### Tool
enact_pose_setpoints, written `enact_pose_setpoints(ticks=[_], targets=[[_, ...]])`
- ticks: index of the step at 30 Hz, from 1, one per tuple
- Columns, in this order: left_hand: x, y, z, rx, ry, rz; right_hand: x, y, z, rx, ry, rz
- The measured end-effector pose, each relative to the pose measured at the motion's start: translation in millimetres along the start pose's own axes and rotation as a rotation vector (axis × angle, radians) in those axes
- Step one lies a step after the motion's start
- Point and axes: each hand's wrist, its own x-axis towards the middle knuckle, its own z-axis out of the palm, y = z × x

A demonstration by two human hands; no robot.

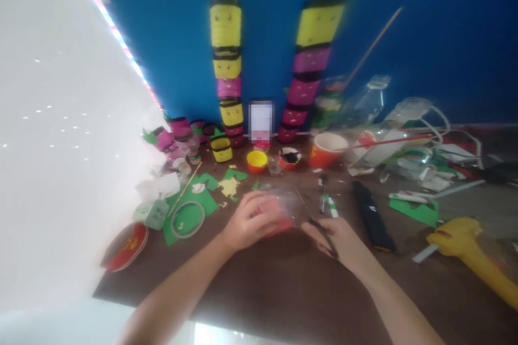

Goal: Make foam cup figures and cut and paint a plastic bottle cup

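My left hand [251, 222] is wrapped round a clear plastic bottle piece [288, 202] with red on its lower side, held just above the brown table. In my right hand [338, 240] is a dark-handled cutting tool [324, 234]. Its thin blade points up and left, close to the bottle piece's right side. Blur hides whether it is a knife or scissors, and whether the blade touches the plastic. A black marker [323, 194] and a green-and-white pen [332, 207] lie just beyond my right hand.
Yellow and magenta stacked towers [227, 67] stand against the blue wall. Green sheets [206, 202] and a clear tape roll [188, 220] lie left. A black case [373, 218], yellow glue gun [459, 237] and clear bottles [370, 98] are right. Paper cups [328, 150] stand behind.
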Motion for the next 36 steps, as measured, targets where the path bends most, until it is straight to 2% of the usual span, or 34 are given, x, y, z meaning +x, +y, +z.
enact_pose_setpoints(ticks=[3, 6, 8, 11, 14, 17, 20, 23, 29, 32, 36], targets=[[0.3, 0.4, 0.4, -0.027, 0.052, -0.108, 0.3, 2.5, 1.3, 0.061, 0.043, -0.013], [2.9, 1.0, -0.1, -0.166, 0.148, -0.363, -3.2, -7.0, 0.8, 0.105, 0.121, -0.040], [6.3, 0.5, -0.7, -0.348, 0.232, -0.574, -7.2, -17.9, -0.8, 0.115, 0.213, -0.055], [12.9, -1.4, -2.2, -0.660, 0.353, -0.885, -12.0, -30.9, -2.9, 0.135, 0.414, -0.075], [18.9, -2.5, -3.9, -1.032, 0.445, -1.073, -11.8, -32.3, -2.5, 0.185, 0.535, -0.093], [22.7, -2.1, -5.6, -1.297, 0.473, -1.156, -7.6, -24.6, 1.0, 0.186, 0.481, -0.109], [24.4, -1.1, -7.5, -1.359, 0.488, -1.238, -1.7, -14.7, 6.7, 0.113, 0.384, -0.098], [24.6, -0.4, -9.4, -1.392, 0.510, -1.261, 2.7, -8.3, 12.9, -0.009, 0.327, -0.132], [22.8, -2.1, -10.1, -1.430, 0.498, -1.256, 1.8, -11.7, 19.9, -0.369, 0.344, -0.211], [22.3, -3.3, -9.4, -1.394, 0.484, -1.256, 1.5, -11.6, 18.9, -0.381, 0.362, -0.225], [23.0, -3.5, -8.9, -1.388, 0.491, -1.259, 2.1, -10.4, 16.5, -0.281, 0.373, -0.188]])
